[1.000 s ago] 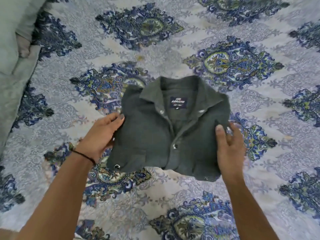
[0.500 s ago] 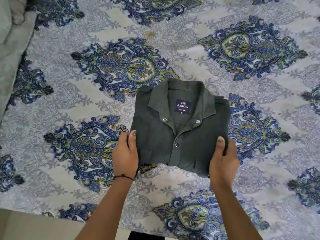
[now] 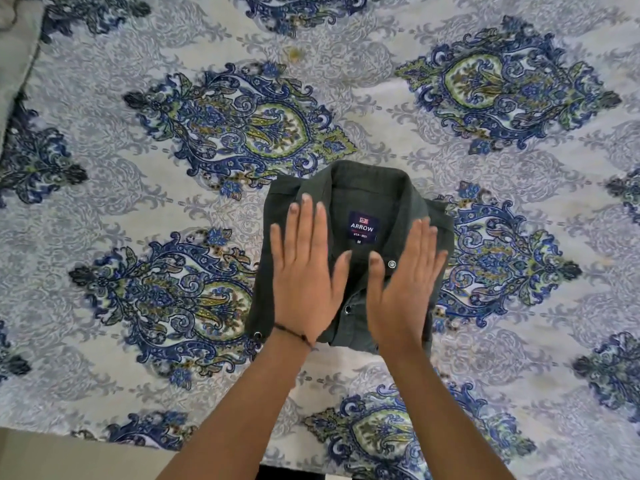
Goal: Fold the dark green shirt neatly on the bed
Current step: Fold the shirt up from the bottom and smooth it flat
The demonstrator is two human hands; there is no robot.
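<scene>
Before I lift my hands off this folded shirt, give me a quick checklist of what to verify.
1. Dark green shirt folded into a compact rectangle: ok.
2. Collar up, label showing: ok.
3. Left hand flat on the shirt: ok.
4. Right hand flat on the shirt: ok.
5. Whole shirt resting on the bedsheet: ok.
6. Layers underneath smooth: cannot tell.

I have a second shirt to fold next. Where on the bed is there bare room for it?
The bedsheet lies bare right of the folded dark green shirt, left of it, and beyond its collar. Both hands, left hand and right hand, cover the shirt. A grey cloth crowds the far left edge.
</scene>
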